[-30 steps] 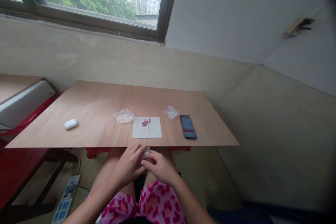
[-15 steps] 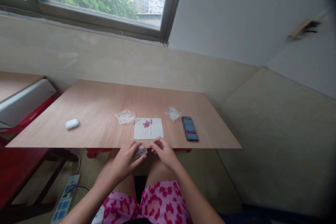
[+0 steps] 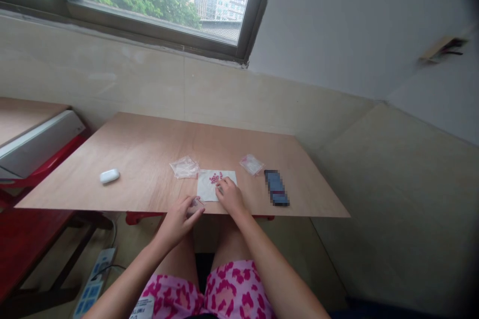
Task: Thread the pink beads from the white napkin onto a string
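Observation:
A white sheet (image 3: 206,190), perhaps cloth or paper, lies at the table's front edge with a small pile of red beads (image 3: 215,178) on it. My right hand (image 3: 230,197) is over the right part of the sheet. Its fingers are bent together at the near side of the pile, and what is between the fingertips is too small to make out. My left hand (image 3: 181,217) is at the table edge, left of the sheet, its fingers wrapped around a small clear plastic container (image 3: 195,205). The hand covers part of the container.
Two clear plastic bags, one on the left (image 3: 185,167) and one on the right (image 3: 252,164), lie behind the sheet. A phone (image 3: 277,188) rests at the right. A white earbud case (image 3: 110,176) sits at the left. On the floor is a power strip (image 3: 93,281).
My right hand has moved forward from beside the container to the beads on the sheet. My left hand still holds the container near the table edge. The view has shifted slightly.

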The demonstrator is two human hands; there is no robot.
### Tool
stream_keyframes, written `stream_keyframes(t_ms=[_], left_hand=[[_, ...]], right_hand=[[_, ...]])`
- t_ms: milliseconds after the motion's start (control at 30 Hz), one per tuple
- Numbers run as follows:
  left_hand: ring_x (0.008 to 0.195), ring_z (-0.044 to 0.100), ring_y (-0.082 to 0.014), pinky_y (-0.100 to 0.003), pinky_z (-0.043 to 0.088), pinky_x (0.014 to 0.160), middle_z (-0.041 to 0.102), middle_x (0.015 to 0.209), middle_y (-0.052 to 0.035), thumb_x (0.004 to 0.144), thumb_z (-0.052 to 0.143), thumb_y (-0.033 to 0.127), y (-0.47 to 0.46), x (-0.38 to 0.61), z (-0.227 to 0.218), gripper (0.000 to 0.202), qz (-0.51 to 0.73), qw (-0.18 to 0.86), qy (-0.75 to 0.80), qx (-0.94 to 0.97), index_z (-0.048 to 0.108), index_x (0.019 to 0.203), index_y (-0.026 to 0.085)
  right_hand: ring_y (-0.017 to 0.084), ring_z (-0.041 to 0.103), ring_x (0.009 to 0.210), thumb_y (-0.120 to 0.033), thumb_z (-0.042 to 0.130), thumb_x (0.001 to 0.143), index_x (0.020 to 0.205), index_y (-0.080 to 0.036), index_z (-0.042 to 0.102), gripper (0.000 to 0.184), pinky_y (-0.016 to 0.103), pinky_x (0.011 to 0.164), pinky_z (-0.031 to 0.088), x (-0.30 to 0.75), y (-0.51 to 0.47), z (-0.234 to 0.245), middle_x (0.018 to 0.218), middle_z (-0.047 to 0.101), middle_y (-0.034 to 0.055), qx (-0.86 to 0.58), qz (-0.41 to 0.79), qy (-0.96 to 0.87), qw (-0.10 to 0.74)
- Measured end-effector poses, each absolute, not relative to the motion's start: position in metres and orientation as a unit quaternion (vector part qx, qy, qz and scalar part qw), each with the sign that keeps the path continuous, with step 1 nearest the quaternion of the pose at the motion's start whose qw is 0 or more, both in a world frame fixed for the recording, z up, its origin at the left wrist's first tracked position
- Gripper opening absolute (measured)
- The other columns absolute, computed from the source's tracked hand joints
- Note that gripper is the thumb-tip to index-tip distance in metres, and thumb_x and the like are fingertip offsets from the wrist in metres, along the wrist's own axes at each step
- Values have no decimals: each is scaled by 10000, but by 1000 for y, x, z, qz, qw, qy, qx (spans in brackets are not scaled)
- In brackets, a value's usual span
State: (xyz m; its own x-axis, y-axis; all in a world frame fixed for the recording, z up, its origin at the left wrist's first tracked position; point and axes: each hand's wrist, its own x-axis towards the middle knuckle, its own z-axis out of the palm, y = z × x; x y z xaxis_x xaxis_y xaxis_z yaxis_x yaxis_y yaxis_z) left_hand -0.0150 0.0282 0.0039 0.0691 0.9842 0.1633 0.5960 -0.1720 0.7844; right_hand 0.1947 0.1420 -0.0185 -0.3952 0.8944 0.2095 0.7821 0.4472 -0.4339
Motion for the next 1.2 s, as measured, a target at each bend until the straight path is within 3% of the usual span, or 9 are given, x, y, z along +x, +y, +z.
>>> stream_keyframes(t_ms=[167,400,567,700,800,900,1067,1200], left_hand=[[1110,685,-310,-427,536,940,702,1193,-119,968,624,514,34,-19,-5,432,345,286,579,681,614,1274,210],[1142,678,-313,-461,534,981,693,1226,-121,967,623,502,36,-24,-7,444,351,289,580,676,589,1303,215],[1105,694,-306,-464,545,968,707,1212,-123,946,655,491,37,-27,-5,481,356,292,584,668,584,1333,214],[1083,707,-297,-444,558,951,719,1192,-110,919,691,455,37,-28,-7,516,360,298,591,657,565,1357,214],[1081,705,-288,-441,556,955,714,1207,-108,912,701,437,37,-26,-11,529,373,299,586,654,552,1370,220],[1072,708,-282,-440,557,950,713,1217,-111,913,698,433,34,-25,-12,543,375,312,573,659,543,1389,223],[1055,721,-296,-450,564,944,737,1173,-101,910,699,471,28,-24,-9,562,356,323,578,659,546,1396,232],[1109,706,-306,-461,549,982,720,1226,-121,918,691,462,28,-24,-10,556,359,312,576,665,542,1397,222]], right_hand=[[200,656,917,-250,620,964,1102,-215,680,154,268,821,471,196,149,-17,1029,704,61,-531,156,-809,198],[203,662,990,-204,610,955,1006,-231,715,120,277,860,477,189,157,-11,1091,713,59,-507,179,-820,197],[199,672,909,-187,609,916,918,-206,722,115,294,846,500,191,154,-9,996,735,60,-506,257,-780,263],[190,665,771,-306,627,912,901,-189,716,148,284,722,506,187,135,4,880,747,45,-489,395,-696,347],[189,673,774,-358,615,935,923,-192,733,203,282,714,503,180,114,22,873,755,39,-451,448,-685,355],[197,691,837,-337,633,933,941,-214,765,181,288,757,507,181,104,35,929,774,37,-414,422,-736,330],[204,679,758,-277,600,936,947,-210,765,179,311,757,519,206,126,22,899,770,55,-531,303,-729,309],[227,685,944,-194,601,927,1183,-197,742,293,314,879,507,212,141,-3,1119,732,107,-553,203,-772,238]])
